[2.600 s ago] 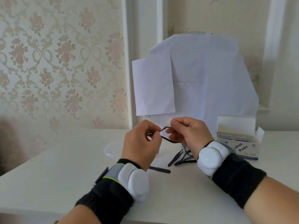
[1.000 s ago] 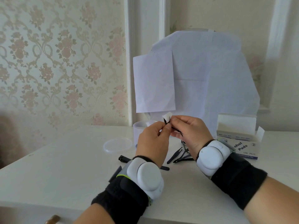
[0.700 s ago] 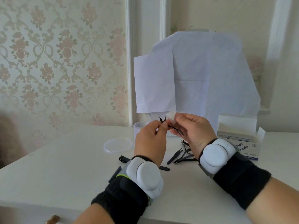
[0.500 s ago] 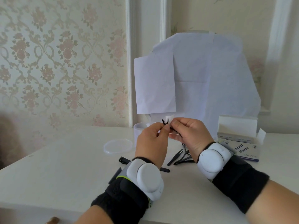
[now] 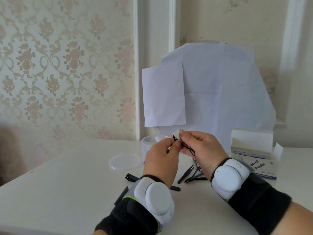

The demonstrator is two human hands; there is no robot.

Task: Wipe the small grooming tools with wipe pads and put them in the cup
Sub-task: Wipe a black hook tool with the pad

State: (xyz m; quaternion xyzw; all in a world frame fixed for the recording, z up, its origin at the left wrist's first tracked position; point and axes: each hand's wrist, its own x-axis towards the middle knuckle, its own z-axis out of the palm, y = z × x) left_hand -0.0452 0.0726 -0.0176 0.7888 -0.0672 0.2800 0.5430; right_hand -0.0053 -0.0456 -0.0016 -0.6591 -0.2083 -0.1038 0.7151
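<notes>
My left hand (image 5: pixel 160 160) pinches a small thin black grooming tool (image 5: pixel 188 148) above the table. My right hand (image 5: pixel 201 150) pinches a white wipe pad (image 5: pixel 176 133) around the tool's upper tip. Behind my hands stands a white plastic cup (image 5: pixel 149 145), partly hidden. Several other black tools (image 5: pixel 188 173) lie on the white table (image 5: pixel 67 184) under my right wrist, and a black nail clipper (image 5: pixel 130 177) lies left of my left wrist.
A clear round lid (image 5: pixel 124 161) lies left of the cup. An open box of alcohol pads (image 5: pixel 254 155) stands at the right. White paper sheets (image 5: pixel 211 92) are propped against the wall behind the cup.
The hands have stayed together above the table while the pad slides back and forth along the tool's tip. The tool's tilt shifted a little.
</notes>
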